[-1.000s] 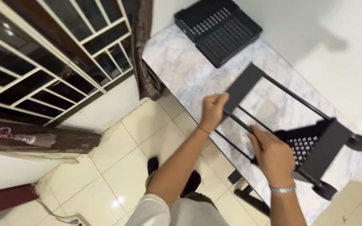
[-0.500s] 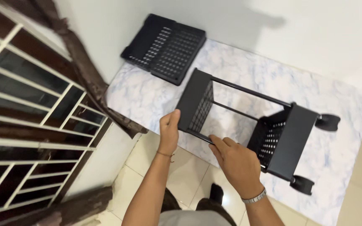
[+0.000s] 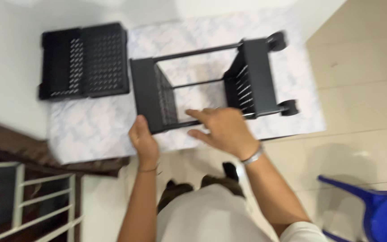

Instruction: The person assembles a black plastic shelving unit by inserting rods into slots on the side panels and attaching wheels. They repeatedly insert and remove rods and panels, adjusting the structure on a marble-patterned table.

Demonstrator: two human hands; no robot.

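Starting at the far left, a black tray [image 3: 83,60] with lots of little holes lies flat on the marble tabletop [image 3: 90,130], just beside the wall. It sits a bit apart from the black cart [image 3: 207,80], which is to its right.

The cart lies on its side in the middle of the tabletop. It has two black shelves joined by thin black rods. One shelf is on the left, near the tray, and the other is on the right. Two small black wheels [image 3: 276,40] stick out from the right shelf, one far and one near.

The left hand [image 3: 143,141] holds the near corner of the left shelf. Its fingers are wrapped around the edge, with the thumb on top. A thin band is on that wrist.

The right hand [image 3: 218,130] is just to the right of it, at the near rod between the two shelves. It lies flat and spread over the rod. The picture is blurry, so I cannot tell if those fingers grip the rod or only touch it. A shiny bracelet [image 3: 254,157] is on that wrist.

Below the tabletop you can see pale floor tiles [image 3: 359,112] and the person's dark shoes. At the near left there is a white metal gate [image 3: 27,201]. At the near right corner stands a blue plastic chair [image 3: 377,210], well apart from the tabletop
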